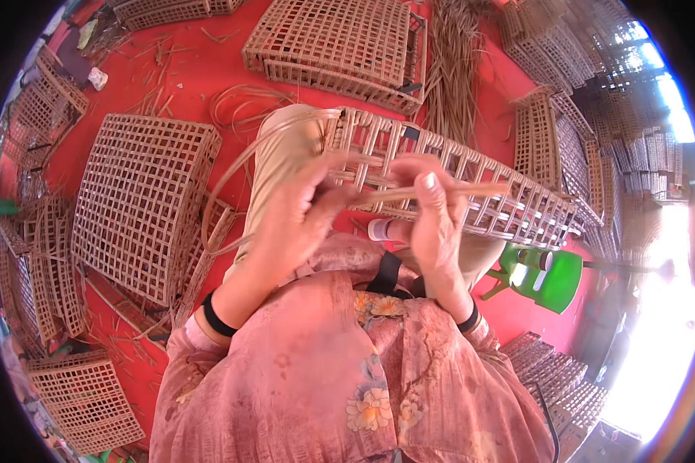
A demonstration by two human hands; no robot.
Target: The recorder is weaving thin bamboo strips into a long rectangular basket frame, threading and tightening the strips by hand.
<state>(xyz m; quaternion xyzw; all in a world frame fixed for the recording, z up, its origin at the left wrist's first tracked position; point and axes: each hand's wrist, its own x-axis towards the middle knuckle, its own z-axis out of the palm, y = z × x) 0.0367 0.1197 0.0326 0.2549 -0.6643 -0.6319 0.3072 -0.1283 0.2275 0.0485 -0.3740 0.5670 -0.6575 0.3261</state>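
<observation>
Across my lap lies a long woven rattan basket panel (527, 179) with an open lattice, running from my left knee out to the right. Above it my right hand (438, 224) is closed, with a flat tan strip (479, 189) between thumb and fingers; one end sticks out to the right. My left hand (305, 208), smeared by motion, is at the strip's other end, thumb and fingers pinched toward it. A long pale strand (243, 163) loops from the panel's left end down past my left forearm. Where it ends is hidden.
A large lattice basket (143, 202) stands at the left, another (328, 46) straight ahead. Loose fibre strips (452, 69) hang in a bundle beyond the panel. Stacked baskets (548, 46) line the right. A green plastic stool (552, 282) is by my right knee, on red floor covering (197, 58).
</observation>
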